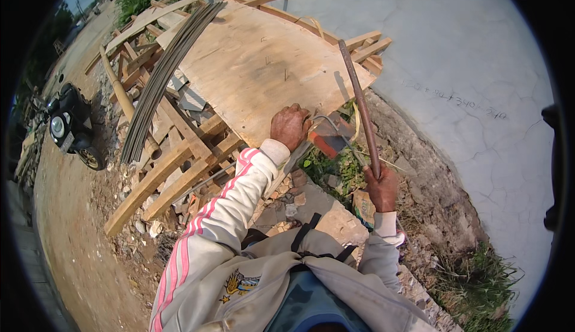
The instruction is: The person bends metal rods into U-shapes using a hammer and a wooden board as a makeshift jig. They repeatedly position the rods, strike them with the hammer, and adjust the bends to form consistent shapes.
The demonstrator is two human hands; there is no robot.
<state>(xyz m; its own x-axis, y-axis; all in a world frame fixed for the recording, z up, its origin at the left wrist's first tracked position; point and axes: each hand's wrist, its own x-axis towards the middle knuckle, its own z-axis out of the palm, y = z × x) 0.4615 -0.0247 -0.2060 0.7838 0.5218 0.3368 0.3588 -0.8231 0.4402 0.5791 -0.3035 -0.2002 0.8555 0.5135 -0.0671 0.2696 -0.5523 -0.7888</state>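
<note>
Outdoors, beside a cracked white wall (455,50), a large plywood sheet (263,68) rests as a worktop on a rough frame of timber battens (162,170), with rubble and weeds on the ground beneath. A bundle of thin steel rods (162,74) lies along the sheet's left edge, apparently straight and unworked. On the dirt road at far left stands a parked motorbike (69,128). The person's left hand (290,125) is closed and pressed down at the near edge of the plywood, pinning a thin rod (326,119) that already shows a curve where it leaves the fist, so at least one bend seems to be under way. The right hand (382,187) is wrapped tight around the lower end of a long rusty bar (359,104), which stands nearly upright just right of the board's corner, its top reaching toward the wall. How the bar engages the rod is hidden behind an orange object (323,143) below the board. Judging by the untouched bundle, most of the bending is left to do.
</note>
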